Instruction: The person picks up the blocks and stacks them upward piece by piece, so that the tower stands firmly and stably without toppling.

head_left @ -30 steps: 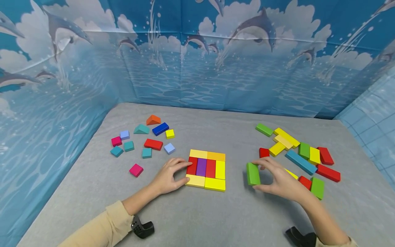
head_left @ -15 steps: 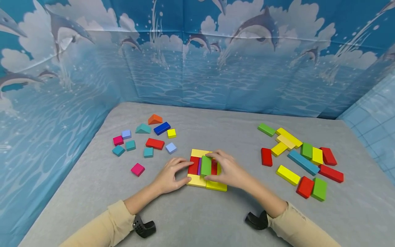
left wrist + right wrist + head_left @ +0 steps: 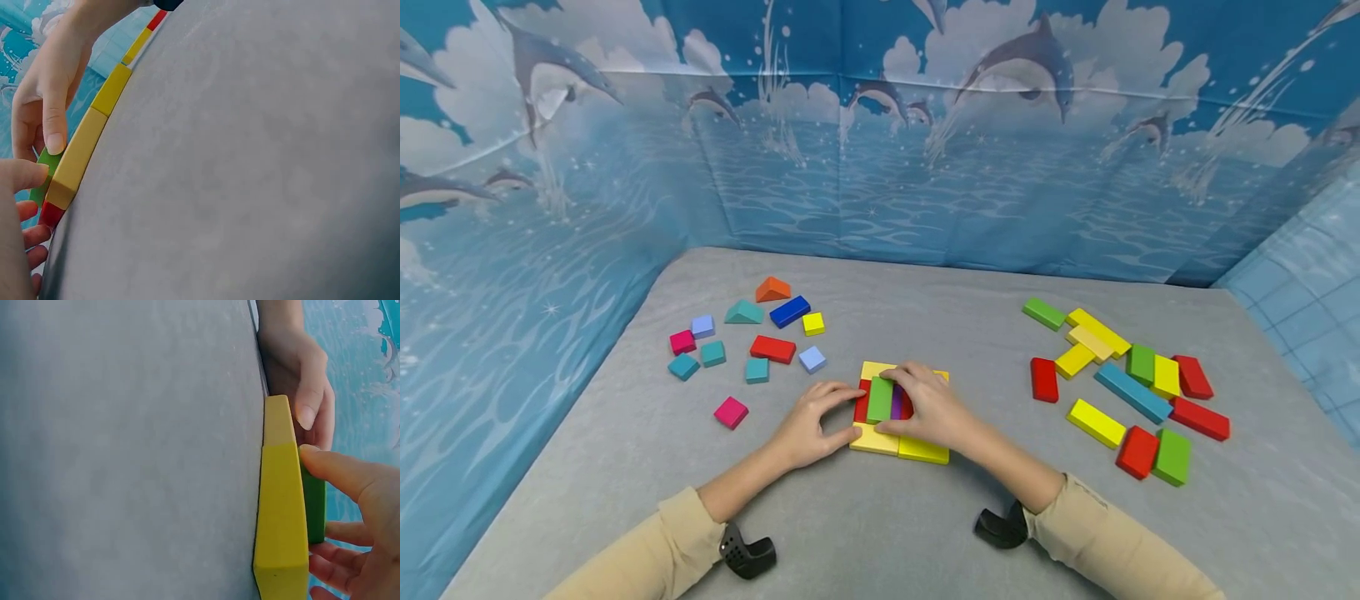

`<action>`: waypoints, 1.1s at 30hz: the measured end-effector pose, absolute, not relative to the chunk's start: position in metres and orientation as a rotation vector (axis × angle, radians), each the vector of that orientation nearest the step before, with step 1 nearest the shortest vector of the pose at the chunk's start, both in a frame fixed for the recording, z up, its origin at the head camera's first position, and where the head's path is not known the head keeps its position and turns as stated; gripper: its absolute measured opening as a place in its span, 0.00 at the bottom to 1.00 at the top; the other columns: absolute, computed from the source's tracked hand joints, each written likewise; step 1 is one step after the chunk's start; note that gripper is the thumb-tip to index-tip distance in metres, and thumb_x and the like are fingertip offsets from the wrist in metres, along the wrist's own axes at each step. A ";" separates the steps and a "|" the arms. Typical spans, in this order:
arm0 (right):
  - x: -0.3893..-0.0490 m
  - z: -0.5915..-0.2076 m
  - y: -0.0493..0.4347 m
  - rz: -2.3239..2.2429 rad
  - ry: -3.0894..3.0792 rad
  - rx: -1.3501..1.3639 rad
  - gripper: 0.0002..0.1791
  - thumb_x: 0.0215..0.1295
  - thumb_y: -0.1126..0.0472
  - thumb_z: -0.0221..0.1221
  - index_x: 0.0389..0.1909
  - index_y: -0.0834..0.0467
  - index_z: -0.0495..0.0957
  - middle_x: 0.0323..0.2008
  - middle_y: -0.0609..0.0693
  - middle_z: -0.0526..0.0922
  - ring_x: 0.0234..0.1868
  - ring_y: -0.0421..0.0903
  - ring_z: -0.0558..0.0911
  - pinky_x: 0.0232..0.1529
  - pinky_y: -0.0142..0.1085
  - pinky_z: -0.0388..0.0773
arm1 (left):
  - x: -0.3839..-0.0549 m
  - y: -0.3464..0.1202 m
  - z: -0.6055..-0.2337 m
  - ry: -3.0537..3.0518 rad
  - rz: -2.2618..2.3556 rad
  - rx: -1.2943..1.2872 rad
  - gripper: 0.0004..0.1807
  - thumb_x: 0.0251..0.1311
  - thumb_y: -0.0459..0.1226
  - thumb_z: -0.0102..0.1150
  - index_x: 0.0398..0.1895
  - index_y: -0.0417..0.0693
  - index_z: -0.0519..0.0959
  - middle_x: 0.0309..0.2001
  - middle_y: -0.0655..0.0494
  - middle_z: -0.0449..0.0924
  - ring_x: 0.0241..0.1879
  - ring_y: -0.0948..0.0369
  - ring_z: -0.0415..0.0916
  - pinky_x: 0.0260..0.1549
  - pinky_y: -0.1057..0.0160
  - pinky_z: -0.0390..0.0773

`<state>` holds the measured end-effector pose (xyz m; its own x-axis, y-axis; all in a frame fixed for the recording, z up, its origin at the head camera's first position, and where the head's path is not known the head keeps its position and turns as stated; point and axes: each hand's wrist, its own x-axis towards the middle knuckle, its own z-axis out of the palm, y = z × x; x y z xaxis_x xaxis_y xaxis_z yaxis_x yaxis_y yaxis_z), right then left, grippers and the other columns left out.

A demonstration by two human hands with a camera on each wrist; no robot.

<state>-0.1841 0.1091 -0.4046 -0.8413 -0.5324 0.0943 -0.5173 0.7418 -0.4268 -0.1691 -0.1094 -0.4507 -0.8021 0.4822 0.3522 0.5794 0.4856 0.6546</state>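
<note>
My right hand (image 3: 928, 412) pinches a green block (image 3: 879, 400) between thumb and fingers, lying over the left part of a flat square of blocks. Red and purple block (image 3: 897, 403) faces show beside the green one. Along the near edge of the square run a cream block (image 3: 875, 439) and a yellow block (image 3: 923, 450). Thumb and index finger of my left hand (image 3: 811, 423) touch the square's left side, spread apart, at the cream block and a red block (image 3: 861, 408). In the right wrist view the green block (image 3: 314, 503) stands higher than the yellow one. My right hand hides the square's right part.
Left of the square lie small loose pieces, among them a pink cube (image 3: 731, 412), a red block (image 3: 772, 349) and a teal triangle (image 3: 744, 312). On the right are several longer blocks, including a blue bar (image 3: 1132, 392) and a yellow bar (image 3: 1096, 423). A dolphin-print cloth (image 3: 880, 167) hangs behind.
My right hand has carried the green block from the right side of the table leftward onto the square, lately shifting it from over the purple block toward the left red one. My left hand stays put.
</note>
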 end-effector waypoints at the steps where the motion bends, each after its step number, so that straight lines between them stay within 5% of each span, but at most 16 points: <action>1: -0.184 -0.405 0.109 -0.692 2.903 -0.876 0.36 0.46 0.43 0.67 0.55 0.57 0.71 0.49 0.54 0.73 0.49 0.49 0.71 0.50 0.44 0.71 | -0.170 -0.109 -0.450 -2.605 -1.241 -0.929 0.25 0.52 0.42 0.62 0.55 0.47 0.74 0.51 0.52 0.72 0.52 0.56 0.66 0.50 0.48 0.69; 9: -0.183 -0.407 0.113 -0.733 2.886 -0.914 0.39 0.46 0.42 0.67 0.57 0.57 0.70 0.49 0.53 0.72 0.48 0.49 0.71 0.49 0.44 0.71 | -0.178 -0.104 -0.440 -2.658 -1.359 -0.983 0.34 0.50 0.44 0.63 0.63 0.47 0.65 0.62 0.48 0.62 0.61 0.51 0.56 0.55 0.41 0.61; 15: -0.181 -0.399 0.139 -0.897 2.785 -0.941 0.40 0.47 0.48 0.68 0.61 0.59 0.66 0.52 0.53 0.72 0.52 0.50 0.71 0.53 0.51 0.65 | -0.188 -0.100 -0.444 -2.625 -1.316 -1.084 0.35 0.50 0.45 0.63 0.63 0.48 0.65 0.63 0.51 0.64 0.61 0.53 0.57 0.56 0.43 0.60; 25: -0.154 -0.380 0.259 -0.963 2.888 -0.685 0.34 0.52 0.63 0.66 0.60 0.63 0.64 0.53 0.61 0.70 0.48 0.57 0.71 0.43 0.53 0.74 | -0.187 -0.098 -0.449 -2.658 -1.295 -1.029 0.34 0.50 0.46 0.64 0.62 0.52 0.67 0.61 0.55 0.67 0.60 0.57 0.59 0.57 0.46 0.61; 31: -0.124 -0.381 0.339 -0.848 3.094 -0.398 0.35 0.48 0.64 0.68 0.58 0.64 0.66 0.50 0.63 0.70 0.44 0.50 0.68 0.34 0.30 0.74 | -0.186 -0.097 -0.447 -2.664 -1.329 -1.011 0.34 0.50 0.45 0.64 0.62 0.53 0.67 0.62 0.55 0.67 0.60 0.57 0.59 0.57 0.47 0.62; 33: -0.116 -0.385 0.363 -0.824 3.115 -0.298 0.35 0.48 0.64 0.68 0.58 0.66 0.65 0.50 0.65 0.68 0.44 0.52 0.66 0.33 0.34 0.72 | -0.186 -0.097 -0.447 -2.661 -1.337 -1.012 0.34 0.50 0.45 0.65 0.62 0.53 0.67 0.61 0.55 0.67 0.60 0.57 0.59 0.57 0.47 0.62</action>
